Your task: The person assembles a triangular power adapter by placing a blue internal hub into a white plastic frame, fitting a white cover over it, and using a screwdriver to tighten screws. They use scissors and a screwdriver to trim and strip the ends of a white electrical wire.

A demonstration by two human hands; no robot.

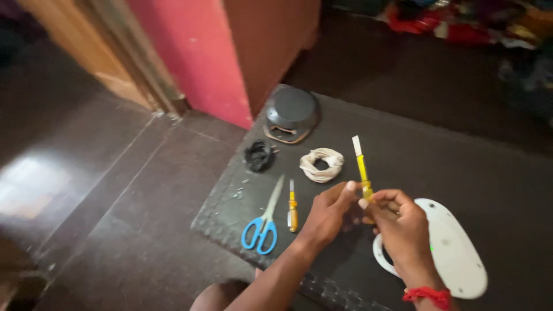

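Note:
My left hand (328,212) and my right hand (403,227) meet above a dark mat (461,167), both gripping a yellow utility knife (362,167) whose white blade tip points away from me. A red thread band circles my right wrist. Under my right hand lies a white oval plastic cover (455,250). A small yellow-handled screwdriver (292,208) and blue-handled scissors (262,227) lie just left of my left hand.
A coil of white cord (321,164), a black coiled cable (258,155) and a dark round appliance housing (291,113) lie at the mat's far side. A pink wall and wooden door frame stand at the back left. Coloured cloth is piled far right.

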